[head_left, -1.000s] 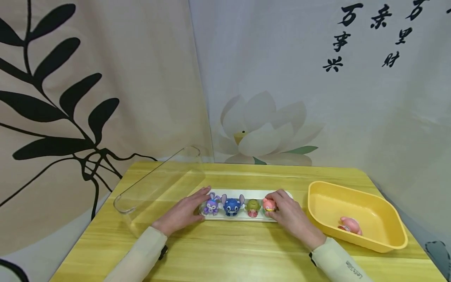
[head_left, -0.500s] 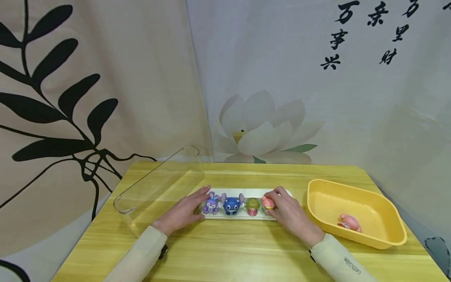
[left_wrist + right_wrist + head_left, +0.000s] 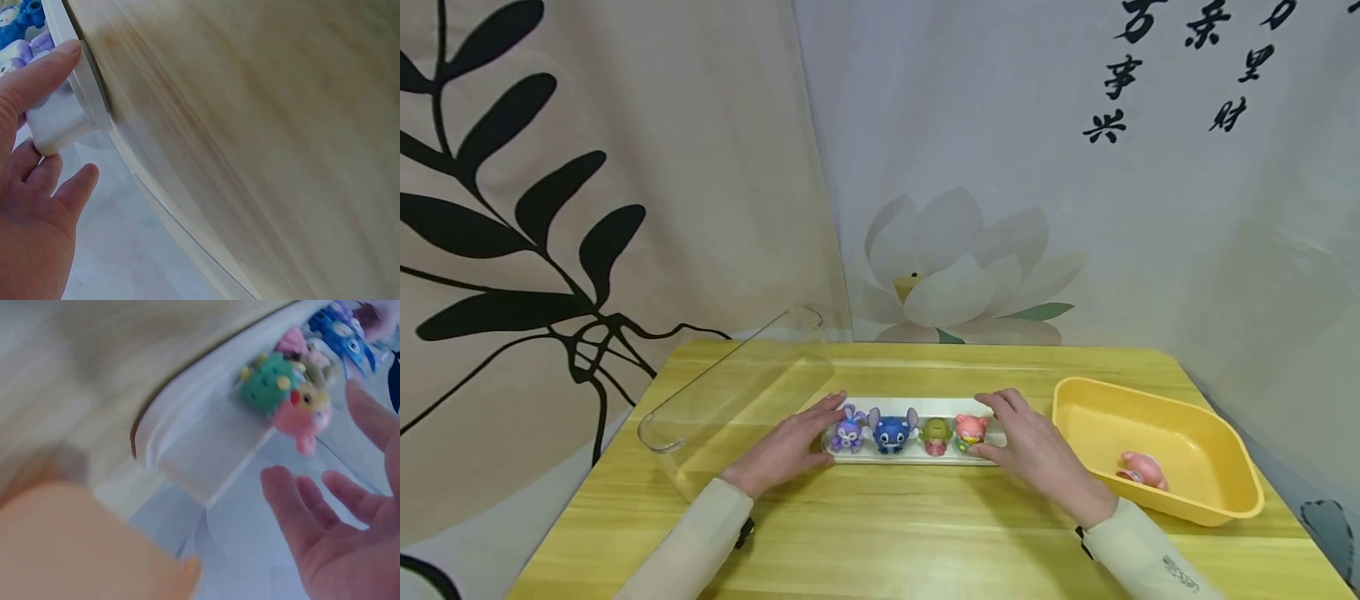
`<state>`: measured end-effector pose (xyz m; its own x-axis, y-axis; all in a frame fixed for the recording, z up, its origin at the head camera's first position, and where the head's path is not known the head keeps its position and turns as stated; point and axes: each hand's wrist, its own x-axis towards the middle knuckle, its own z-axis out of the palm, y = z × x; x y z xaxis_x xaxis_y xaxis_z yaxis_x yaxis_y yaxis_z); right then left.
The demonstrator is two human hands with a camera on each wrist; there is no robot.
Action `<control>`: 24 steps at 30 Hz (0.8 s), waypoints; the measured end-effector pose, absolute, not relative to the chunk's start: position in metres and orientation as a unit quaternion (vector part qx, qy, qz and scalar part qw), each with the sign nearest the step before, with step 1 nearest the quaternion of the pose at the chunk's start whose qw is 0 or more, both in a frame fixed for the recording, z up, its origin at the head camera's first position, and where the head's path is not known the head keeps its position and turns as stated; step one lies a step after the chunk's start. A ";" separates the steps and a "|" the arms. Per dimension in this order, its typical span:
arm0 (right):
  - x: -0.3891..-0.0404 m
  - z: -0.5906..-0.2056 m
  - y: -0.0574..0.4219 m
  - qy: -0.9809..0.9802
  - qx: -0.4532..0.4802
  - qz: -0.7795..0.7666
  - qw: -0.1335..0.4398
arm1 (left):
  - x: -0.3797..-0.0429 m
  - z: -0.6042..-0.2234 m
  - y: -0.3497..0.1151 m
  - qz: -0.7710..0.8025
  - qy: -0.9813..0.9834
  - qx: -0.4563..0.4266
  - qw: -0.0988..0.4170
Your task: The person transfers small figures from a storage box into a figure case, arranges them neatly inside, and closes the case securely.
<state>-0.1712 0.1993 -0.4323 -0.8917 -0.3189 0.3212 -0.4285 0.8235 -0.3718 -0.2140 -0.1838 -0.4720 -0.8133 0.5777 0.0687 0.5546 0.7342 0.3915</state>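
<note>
A row of small toy figures stands on a white display base (image 3: pixel 880 459): a purple rabbit-eared one (image 3: pixel 848 432), a blue big-eared one (image 3: pixel 892 434), a green-topped one (image 3: pixel 936 435) and a pink one (image 3: pixel 971 431) with a green body. My left hand (image 3: pixel 790 450) holds the base's left end, thumb at the front edge and fingers round the end, as the left wrist view shows. Beside the pink figure, my right hand (image 3: pixel 1037 454) has its fingers spread. In the right wrist view a gap separates those fingertips from the pink figure (image 3: pixel 304 422).
A yellow tub (image 3: pixel 1157 400) stands on the right of the wooden table (image 3: pixel 880 533), with another pink figure (image 3: pixel 1142 470) lying inside. At the back left lies a clear plastic cover (image 3: pixel 737 392). A printed curtain (image 3: pixel 962 108) hangs behind the table.
My right hand has let go of the pink figure and shifted slightly right, its fingers spreading. The figure stays on the base. My left hand keeps its hold.
</note>
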 end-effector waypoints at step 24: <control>-0.134 -0.405 0.320 -0.953 0.087 0.267 0.115 | -0.215 -0.472 -0.185 0.193 0.926 0.324 0.013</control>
<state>-0.1341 0.3196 -0.4047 -0.9584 -0.1040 0.2657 -0.2270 0.8420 -0.4894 -0.2146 -0.1847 -0.4719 -0.7891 0.6060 0.1007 0.5957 0.7149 0.3662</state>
